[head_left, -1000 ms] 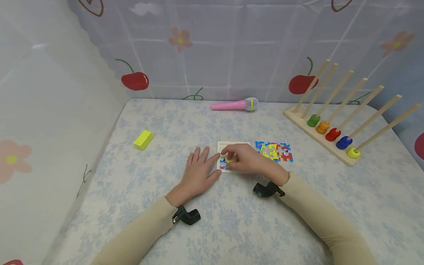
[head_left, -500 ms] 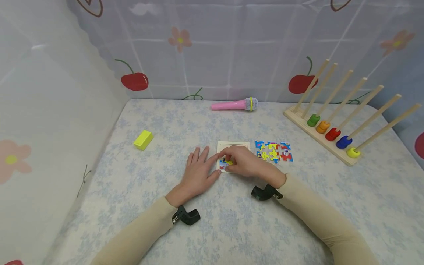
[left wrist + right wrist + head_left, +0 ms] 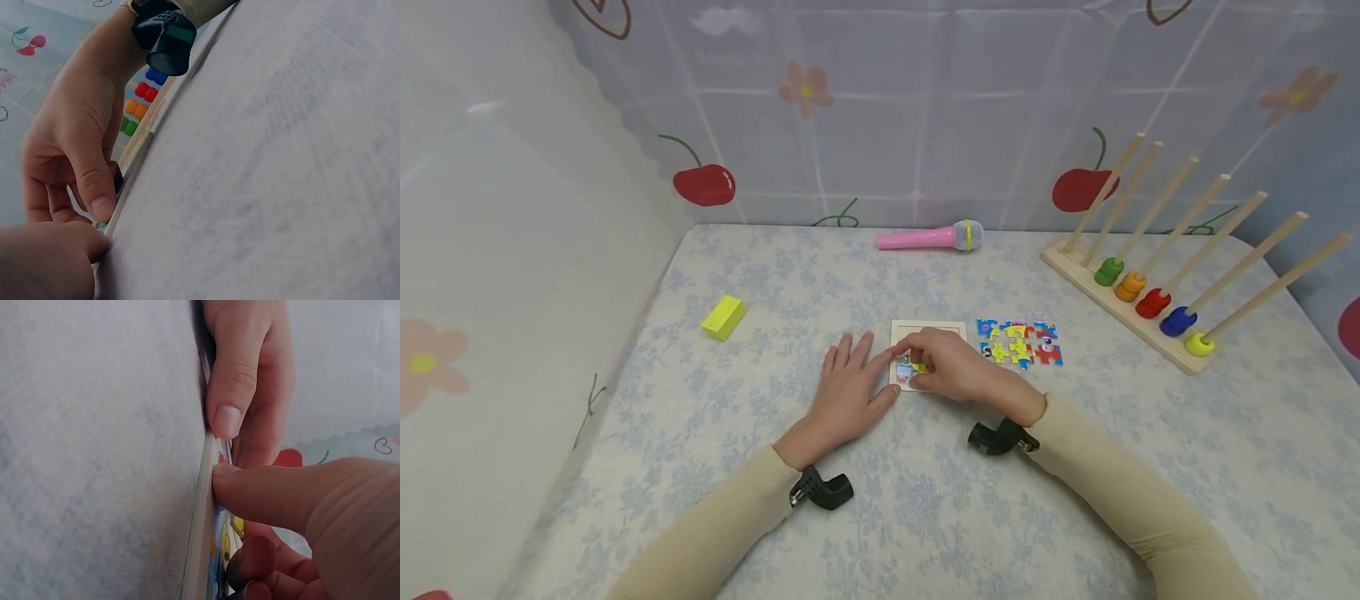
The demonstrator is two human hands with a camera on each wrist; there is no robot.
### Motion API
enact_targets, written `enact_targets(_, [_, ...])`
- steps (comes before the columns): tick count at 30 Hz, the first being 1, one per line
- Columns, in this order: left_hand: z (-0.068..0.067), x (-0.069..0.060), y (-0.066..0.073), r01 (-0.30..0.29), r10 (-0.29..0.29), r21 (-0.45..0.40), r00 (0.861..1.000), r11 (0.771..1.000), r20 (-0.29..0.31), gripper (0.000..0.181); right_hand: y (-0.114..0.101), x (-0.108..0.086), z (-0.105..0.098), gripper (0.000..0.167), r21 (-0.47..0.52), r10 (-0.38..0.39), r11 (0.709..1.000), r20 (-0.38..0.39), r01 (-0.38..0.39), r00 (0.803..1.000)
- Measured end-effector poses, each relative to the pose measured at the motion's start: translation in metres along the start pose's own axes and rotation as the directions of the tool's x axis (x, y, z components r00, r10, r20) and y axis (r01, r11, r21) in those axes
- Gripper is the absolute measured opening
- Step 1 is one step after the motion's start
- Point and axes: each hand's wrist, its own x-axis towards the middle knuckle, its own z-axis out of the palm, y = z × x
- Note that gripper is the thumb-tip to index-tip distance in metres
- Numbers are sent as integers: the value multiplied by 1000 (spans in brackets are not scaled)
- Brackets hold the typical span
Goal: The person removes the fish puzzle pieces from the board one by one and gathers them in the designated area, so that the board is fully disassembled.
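A small puzzle tray (image 3: pixel 957 326) with a pale wooden rim lies on the table, with part of a colourful picture (image 3: pixel 904 375) showing in its lower left. My left hand (image 3: pixel 848 398) lies flat with spread fingers, its thumb and index finger at the tray's left edge. Over the tray, my right hand (image 3: pixel 951 365) bends its thumb and fingers around a yellow puzzle piece (image 3: pixel 237 525), which looks tilted in the right wrist view. Its thumb presses near the rim; the hand hides much of the tray. Several loose puzzle pieces (image 3: pixel 1019 343) lie grouped to the right.
Behind the tray lies a pink toy microphone (image 3: pixel 929 237). A yellow block (image 3: pixel 724 317) sits at the left. At the right stands a wooden peg stand (image 3: pixel 1131 312) with upright rods and coloured beads. Curtains with printed cherries close off the back and left.
My right hand has shifted slightly left and down over the tray, its index fingertip coming close to my left index finger. The left hand stays in place.
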Motion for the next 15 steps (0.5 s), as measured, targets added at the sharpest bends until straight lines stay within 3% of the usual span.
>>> enact_targets(15, [0, -1, 0, -16, 16, -11, 1000, 1000, -16, 52, -2, -2, 0, 34, -85, -7, 996, -2, 7, 1000])
